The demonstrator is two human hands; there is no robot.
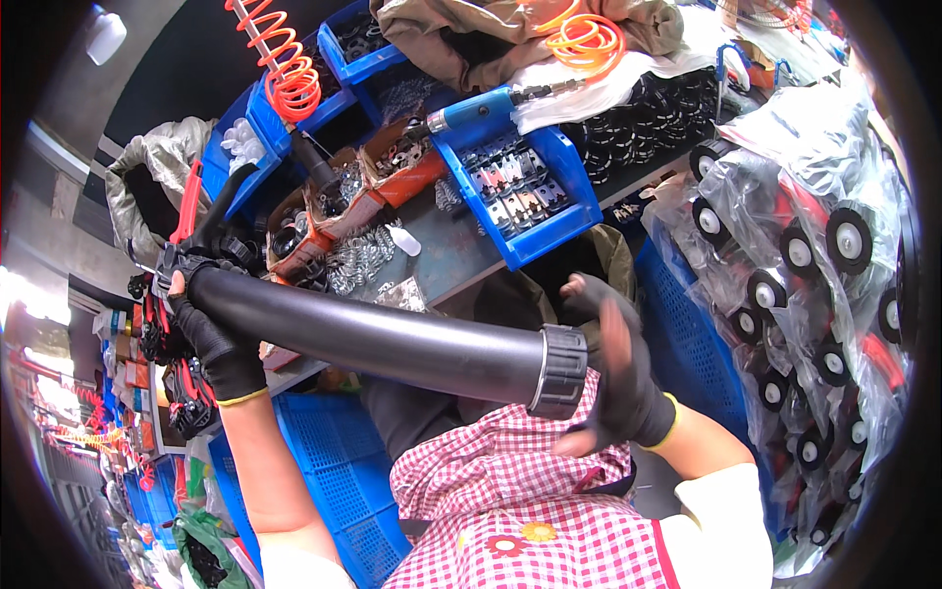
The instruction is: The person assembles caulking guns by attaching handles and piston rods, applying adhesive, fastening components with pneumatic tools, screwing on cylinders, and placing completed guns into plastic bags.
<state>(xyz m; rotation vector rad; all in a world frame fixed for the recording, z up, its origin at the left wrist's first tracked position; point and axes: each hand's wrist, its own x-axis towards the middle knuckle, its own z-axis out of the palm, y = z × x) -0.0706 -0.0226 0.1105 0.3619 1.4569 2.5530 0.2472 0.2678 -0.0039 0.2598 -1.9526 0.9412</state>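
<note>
A long black plastic tube (pixel 373 329) lies slantwise in front of me, with a ribbed black collar (pixel 562 371) at its right end. At its left end are a black fitting and a red lever (pixel 187 203). My left hand (pixel 211 339), in a black fingerless glove, grips the tube close to that fitting, thumb up. Just beyond the collar is my right hand (pixel 628 368), gloved the same way. Its fingers are spread apart, slightly blurred, and nothing shows between them.
On the bench ahead stand a blue bin (pixel 583 201) of metal clips, orange-sided boxes (pixel 397 162) of small parts and a pile of springs (pixel 363 257). A blue power driver (pixel 471 110) lies behind. Bagged wheels (pixel 800 250) fill the right; a blue crate (pixel 339 471) sits below.
</note>
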